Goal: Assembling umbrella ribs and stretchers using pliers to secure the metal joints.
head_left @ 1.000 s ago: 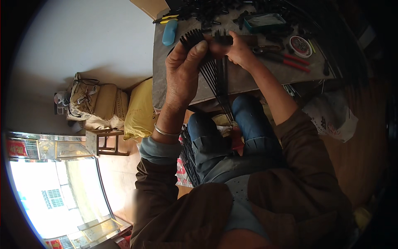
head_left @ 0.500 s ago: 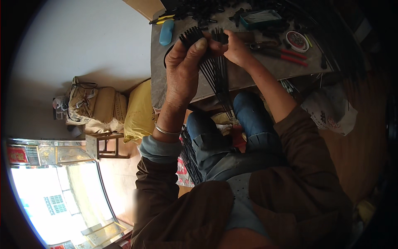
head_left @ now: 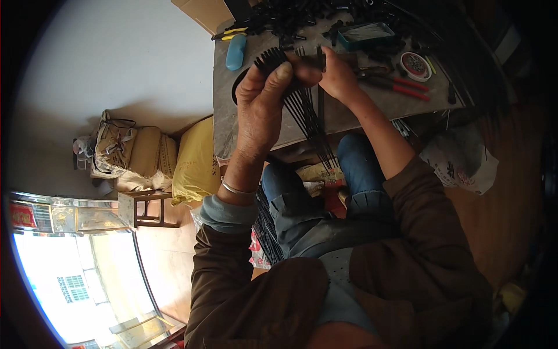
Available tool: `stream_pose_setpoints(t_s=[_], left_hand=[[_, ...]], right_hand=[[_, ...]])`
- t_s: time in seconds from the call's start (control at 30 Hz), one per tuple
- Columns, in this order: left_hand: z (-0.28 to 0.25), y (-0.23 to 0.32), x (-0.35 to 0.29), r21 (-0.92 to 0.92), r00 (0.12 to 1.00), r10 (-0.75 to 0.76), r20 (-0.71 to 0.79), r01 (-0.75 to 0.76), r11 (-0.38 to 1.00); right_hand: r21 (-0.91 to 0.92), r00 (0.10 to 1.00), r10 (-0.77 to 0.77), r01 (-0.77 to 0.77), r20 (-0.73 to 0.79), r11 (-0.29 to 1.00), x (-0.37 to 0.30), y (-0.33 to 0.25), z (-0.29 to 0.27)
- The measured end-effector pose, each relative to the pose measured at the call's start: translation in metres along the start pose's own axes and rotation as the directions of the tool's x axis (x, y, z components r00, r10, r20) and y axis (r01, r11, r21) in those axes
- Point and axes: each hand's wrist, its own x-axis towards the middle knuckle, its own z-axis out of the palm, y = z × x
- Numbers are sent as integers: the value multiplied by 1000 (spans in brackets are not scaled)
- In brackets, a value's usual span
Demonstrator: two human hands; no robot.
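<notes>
Head view: I read left hand (head_left: 260,104) closed around bundle of thin black rods (head_left: 300,116), thumb (head_left: 282,72) pressed across, upper ends fanned. Bundle slants down past edge of table (head_left: 232,128), toward knees. Right hand (head_left: 340,80) sits just beside bundle, fingers curled; I cannot tell whether they pinch anything. My judgement: maintain firm thumb pressure, keep upper ends level, handle rods singly to prevent tangling.

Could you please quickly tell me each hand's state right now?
Left hand: closed, holding a bundle of thin black rods.
Right hand: beside the rods; its grip cannot be told.
</notes>
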Motion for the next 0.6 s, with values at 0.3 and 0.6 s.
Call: stream_pose_setpoints(t_s=[0.3, 0.6], left_hand=[[11, -19, -9, 167, 998, 67, -17, -63, 984], [20, -12, -13, 348, 984, 155, 84, -175, 921]], right_hand=[[-247, 805, -592, 568, -29, 785, -22, -27, 0], [-291, 815, -559, 504, -152, 813, 16, -2, -10]])
